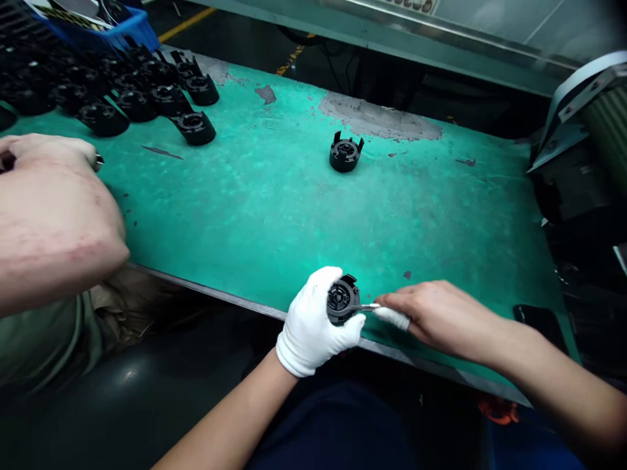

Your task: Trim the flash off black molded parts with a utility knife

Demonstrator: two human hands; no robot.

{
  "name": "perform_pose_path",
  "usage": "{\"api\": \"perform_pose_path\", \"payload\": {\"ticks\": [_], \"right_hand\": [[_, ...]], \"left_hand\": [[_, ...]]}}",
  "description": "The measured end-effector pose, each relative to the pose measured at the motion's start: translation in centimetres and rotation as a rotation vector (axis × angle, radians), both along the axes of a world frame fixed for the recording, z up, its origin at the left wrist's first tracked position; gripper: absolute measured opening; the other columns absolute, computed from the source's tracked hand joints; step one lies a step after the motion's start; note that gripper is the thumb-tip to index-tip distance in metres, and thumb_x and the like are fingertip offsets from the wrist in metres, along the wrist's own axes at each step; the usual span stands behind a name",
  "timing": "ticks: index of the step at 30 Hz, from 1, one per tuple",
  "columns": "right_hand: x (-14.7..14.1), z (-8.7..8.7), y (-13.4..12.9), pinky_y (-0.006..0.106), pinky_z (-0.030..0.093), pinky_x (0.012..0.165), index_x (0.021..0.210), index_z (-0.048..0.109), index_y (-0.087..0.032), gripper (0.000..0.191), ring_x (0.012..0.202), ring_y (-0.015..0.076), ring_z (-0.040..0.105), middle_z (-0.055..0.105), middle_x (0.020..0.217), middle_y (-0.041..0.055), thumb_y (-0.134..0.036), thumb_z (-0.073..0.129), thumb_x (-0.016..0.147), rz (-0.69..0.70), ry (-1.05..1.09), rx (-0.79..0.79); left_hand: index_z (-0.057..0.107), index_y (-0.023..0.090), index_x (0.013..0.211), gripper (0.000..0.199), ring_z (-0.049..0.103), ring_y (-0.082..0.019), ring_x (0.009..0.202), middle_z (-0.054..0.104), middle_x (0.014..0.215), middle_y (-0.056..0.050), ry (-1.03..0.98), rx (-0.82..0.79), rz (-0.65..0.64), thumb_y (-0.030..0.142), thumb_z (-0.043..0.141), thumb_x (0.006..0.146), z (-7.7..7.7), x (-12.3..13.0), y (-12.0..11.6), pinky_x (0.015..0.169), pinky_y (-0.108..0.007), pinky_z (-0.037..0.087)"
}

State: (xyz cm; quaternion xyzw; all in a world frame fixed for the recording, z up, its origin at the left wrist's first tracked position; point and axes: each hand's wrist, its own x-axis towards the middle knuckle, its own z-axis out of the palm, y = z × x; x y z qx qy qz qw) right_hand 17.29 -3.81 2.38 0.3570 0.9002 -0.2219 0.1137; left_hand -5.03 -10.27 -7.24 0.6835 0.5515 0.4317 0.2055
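A round black plastic part [339,297] is gripped by my left hand [313,326], which wears a white glove, near the table's front edge. Its ringed face is turned up toward the camera. My right hand [435,316], bare apart from a white cover on one finger, holds a thin metal tool [366,307] whose tip meets the right side of the part. Further back on the green table [274,215], a similar black part [344,154] stands upright with prongs on top.
Several black parts [196,127] crowd the table's back left, beside a blue basket [134,32]. A co-worker's arm [59,222] reaches in from the left. A dark flat object [541,326] lies at the right. A metal frame [573,98] stands at back right.
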Motion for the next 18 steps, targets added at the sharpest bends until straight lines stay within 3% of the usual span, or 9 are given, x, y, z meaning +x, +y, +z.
{"api": "perform_pose_path", "payload": {"ticks": [6,9,14,16,18], "right_hand": [[0.3,-0.9,-2.4,0.031,0.058,0.075,0.13,0.065,-0.029,0.047,0.092,0.0237,0.075,0.078,0.111,0.0065,-0.012,0.049,0.09,-0.12,0.069,0.048],[-0.4,-1.5,-3.6,0.031,0.059,0.074,0.132,0.064,-0.028,0.049,0.089,0.0243,0.076,0.079,0.107,0.0073,-0.011,0.049,0.089,-0.193,0.024,0.073],[-0.9,-2.3,-5.2,0.036,0.06,0.085,0.124,0.068,-0.033,0.046,0.096,0.0265,0.075,0.079,0.109,0.0044,-0.013,0.048,0.087,-0.286,0.152,-0.094],[-0.4,-3.5,-6.4,0.038,0.06,0.09,0.122,0.069,-0.036,0.044,0.104,0.0287,0.073,0.077,0.117,0.0024,-0.018,0.049,0.088,-0.38,0.299,-0.168],[0.0,-5.8,-7.9,0.04,0.062,0.084,0.124,0.067,-0.039,0.039,0.108,0.0321,0.072,0.075,0.122,0.0016,-0.029,0.05,0.09,-0.547,0.482,-0.197]], "left_hand": [[0.047,0.017,0.138,0.076,0.062,-0.031,0.125,0.061,0.132,-0.016,-0.013,-0.013,0.018,0.036,0.078,0.071,0.1,0.0,-0.3,0.108,-0.047,0.054],[0.046,0.019,0.14,0.076,0.061,-0.032,0.126,0.061,0.133,-0.016,-0.02,-0.001,0.026,0.035,0.077,0.072,-0.2,0.0,-0.4,0.107,-0.05,0.055],[0.047,0.021,0.141,0.075,0.062,-0.034,0.125,0.063,0.133,-0.015,-0.012,0.055,0.056,0.034,0.077,0.072,-0.4,-0.2,-0.4,0.106,-0.054,0.056],[0.047,0.023,0.141,0.078,0.064,-0.035,0.121,0.065,0.13,-0.015,-0.026,0.074,0.072,0.04,0.078,0.072,-0.2,-0.1,-0.7,0.104,-0.055,0.057],[0.045,0.025,0.143,0.082,0.066,-0.036,0.12,0.065,0.13,-0.016,-0.05,0.082,0.072,0.05,0.079,0.072,-0.2,0.4,-1.6,0.102,-0.055,0.059]]}}
